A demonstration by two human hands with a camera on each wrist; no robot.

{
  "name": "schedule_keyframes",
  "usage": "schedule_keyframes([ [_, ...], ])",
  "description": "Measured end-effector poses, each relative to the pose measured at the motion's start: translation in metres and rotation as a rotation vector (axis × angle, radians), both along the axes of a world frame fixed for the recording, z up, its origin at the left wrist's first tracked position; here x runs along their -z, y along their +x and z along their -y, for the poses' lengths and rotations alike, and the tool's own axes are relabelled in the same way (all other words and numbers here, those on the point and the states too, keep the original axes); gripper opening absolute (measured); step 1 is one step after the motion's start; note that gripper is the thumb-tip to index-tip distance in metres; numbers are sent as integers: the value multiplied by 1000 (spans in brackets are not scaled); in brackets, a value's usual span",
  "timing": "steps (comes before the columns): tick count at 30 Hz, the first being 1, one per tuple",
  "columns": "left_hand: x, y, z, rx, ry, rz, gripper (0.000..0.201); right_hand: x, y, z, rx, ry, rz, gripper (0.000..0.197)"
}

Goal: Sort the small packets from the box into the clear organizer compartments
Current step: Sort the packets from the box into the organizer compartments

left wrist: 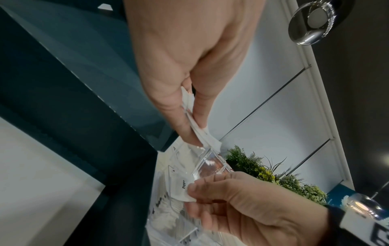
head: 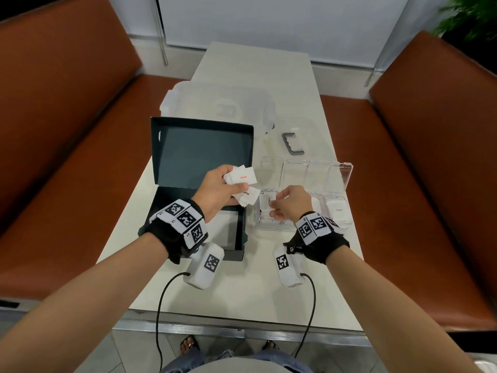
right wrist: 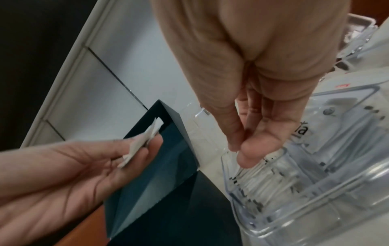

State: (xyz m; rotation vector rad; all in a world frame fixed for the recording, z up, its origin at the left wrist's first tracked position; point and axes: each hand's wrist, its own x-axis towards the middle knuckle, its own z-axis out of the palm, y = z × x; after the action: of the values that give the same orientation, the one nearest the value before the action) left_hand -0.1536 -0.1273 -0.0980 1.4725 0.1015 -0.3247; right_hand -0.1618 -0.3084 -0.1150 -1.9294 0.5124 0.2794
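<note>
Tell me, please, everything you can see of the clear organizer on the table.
The clear organizer is a transparent, hard-looking plastic case lying open on the white table, just right of the dark box. Its hinged lid stands tilted back, moulded into sections. The base is split into compartments; the rightmost holds a white packet marked Sugar. The right hand reaches into the leftmost compartment, where more packets lie.

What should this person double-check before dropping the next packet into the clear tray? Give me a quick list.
1. Spare packets held firmly in left hand: ok.
2. Right hand pinches one packet only: ok.
3. That packet's label readable: cannot tell, blurred.
4. Right hand over the clear organizer: ok.
5. Lid open, clear of the hands: ok.
6. Dark box emptied: cannot tell.
</note>
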Motion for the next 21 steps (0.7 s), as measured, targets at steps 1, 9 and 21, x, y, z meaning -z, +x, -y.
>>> schedule_keyframes([
  [1, -1, -1, 0, -1, 0, 0, 29, 1, 1, -1, -4, -38, 5, 20],
  [9, -7, -6, 6, 1, -53, -67, 35, 6, 4, -9, -188, -516, 46, 37],
  [21, -7, -1, 19, 6, -41, -27, 25, -46, -9, -5, -220, -132, 238, 40],
])
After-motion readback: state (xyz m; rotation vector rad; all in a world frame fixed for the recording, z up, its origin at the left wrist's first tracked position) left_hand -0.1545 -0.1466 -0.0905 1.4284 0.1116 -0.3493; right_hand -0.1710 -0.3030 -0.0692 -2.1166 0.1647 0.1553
